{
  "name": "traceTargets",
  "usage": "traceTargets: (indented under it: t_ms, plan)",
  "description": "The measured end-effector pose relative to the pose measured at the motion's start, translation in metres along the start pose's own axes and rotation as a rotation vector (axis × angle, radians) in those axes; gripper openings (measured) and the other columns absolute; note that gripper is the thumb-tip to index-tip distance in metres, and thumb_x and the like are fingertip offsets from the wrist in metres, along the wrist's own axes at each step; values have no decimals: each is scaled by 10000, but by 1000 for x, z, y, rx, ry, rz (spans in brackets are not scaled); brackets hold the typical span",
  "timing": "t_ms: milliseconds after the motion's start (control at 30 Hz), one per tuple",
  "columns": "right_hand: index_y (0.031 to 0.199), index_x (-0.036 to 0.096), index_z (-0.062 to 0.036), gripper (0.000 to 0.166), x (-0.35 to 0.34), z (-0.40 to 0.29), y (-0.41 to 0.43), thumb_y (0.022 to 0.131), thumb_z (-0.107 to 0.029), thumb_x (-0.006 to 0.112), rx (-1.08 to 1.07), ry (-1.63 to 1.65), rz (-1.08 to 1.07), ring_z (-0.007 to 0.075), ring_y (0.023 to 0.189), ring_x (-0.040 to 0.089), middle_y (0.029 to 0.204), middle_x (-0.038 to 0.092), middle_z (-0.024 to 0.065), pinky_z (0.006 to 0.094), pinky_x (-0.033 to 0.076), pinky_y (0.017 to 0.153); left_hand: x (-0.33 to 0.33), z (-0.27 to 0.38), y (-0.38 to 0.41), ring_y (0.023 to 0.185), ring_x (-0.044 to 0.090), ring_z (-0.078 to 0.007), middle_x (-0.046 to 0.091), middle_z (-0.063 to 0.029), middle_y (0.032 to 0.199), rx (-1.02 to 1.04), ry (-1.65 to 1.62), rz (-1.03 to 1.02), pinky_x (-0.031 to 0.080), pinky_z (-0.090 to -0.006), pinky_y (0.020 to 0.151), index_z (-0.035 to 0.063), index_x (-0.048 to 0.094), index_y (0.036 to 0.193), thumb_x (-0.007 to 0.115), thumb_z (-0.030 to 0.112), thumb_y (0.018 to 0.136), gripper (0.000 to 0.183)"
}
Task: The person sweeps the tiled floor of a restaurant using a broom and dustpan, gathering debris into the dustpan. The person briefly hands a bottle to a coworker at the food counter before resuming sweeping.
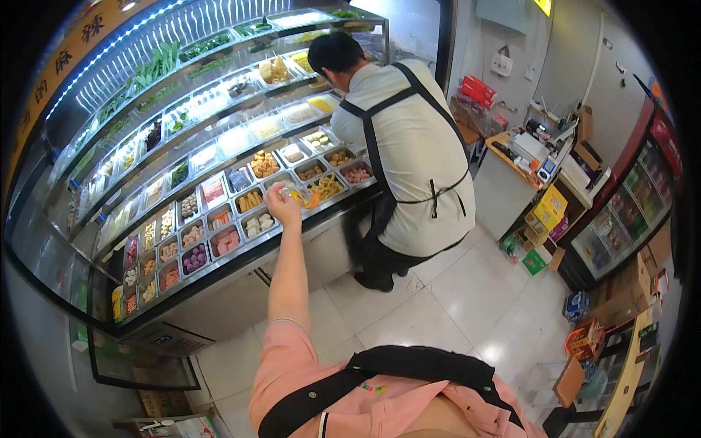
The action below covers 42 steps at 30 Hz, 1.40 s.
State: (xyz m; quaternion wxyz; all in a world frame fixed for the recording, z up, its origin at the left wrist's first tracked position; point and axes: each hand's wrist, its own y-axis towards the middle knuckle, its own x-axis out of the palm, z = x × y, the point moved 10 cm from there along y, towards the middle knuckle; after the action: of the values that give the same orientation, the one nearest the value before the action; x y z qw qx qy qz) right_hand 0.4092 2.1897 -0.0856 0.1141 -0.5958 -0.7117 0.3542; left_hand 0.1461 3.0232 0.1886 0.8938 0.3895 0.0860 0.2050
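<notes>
My left hand [282, 203] reaches over the front of a lit, refrigerated food display case. It grips a clear plastic packet [300, 197] with yellow and orange on it; what is inside is hard to make out. Beneath and around the packet stand steel trays of food. Fried strips [327, 187] lie to its right, brown rolls [250, 200] to its left, and white cubes [258, 224] nearer to me. Purple balls [195, 258] fill a tray further left. My right hand is out of view.
A co-worker in a pale shirt and black apron [413, 148] leans into the case on my right. Beyond are a counter [506, 189] with devices, a yellow box [549, 208] and a drinks fridge [619, 202]. Leafy greens [156, 68] fill the upper shelf. Tiled floor [405, 312] lies below.
</notes>
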Motion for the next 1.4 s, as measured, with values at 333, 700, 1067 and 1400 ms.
traceTargets:
  t_ms: [333, 700, 1067, 1400]
  plan:
    - [891, 545, -11, 167, -6, 8, -15, 814, -141, 475, 2, -24, 61, 165, 681, 547, 722, 565, 94, 290, 447, 607, 5, -72, -11, 852, 535, -297, 554, -105, 857, -14, 68, -178, 426, -385, 770, 65, 567, 828, 520, -77, 647, 234]
    - [896, 542, -11, 159, -13, 21, -42, 811, -128, 478, 49, -15, 176, 165, 677, 547, 721, 565, 94, 288, 449, 599, 30, -135, 6, 885, 512, -292, 540, -108, 859, 69, 232, -359, 414, -379, 784, 79, 569, 837, 519, -75, 665, 236]
    - [902, 540, -10, 152, -10, 36, -64, 809, -115, 482, 73, 6, 269, 166, 673, 548, 719, 564, 95, 286, 451, 590, 70, -188, 21, 917, 508, -299, 553, -114, 901, 134, 326, -471, 409, -389, 803, 64, 563, 894, 520, -66, 680, 254]
    - [906, 538, -10, 147, 1, 29, -66, 807, -104, 485, 71, 5, 312, 166, 669, 549, 718, 564, 96, 284, 453, 583, 98, -199, 12, 916, 506, -310, 539, -128, 928, 98, 234, -480, 412, -387, 801, 56, 559, 907, 529, -43, 699, 232]
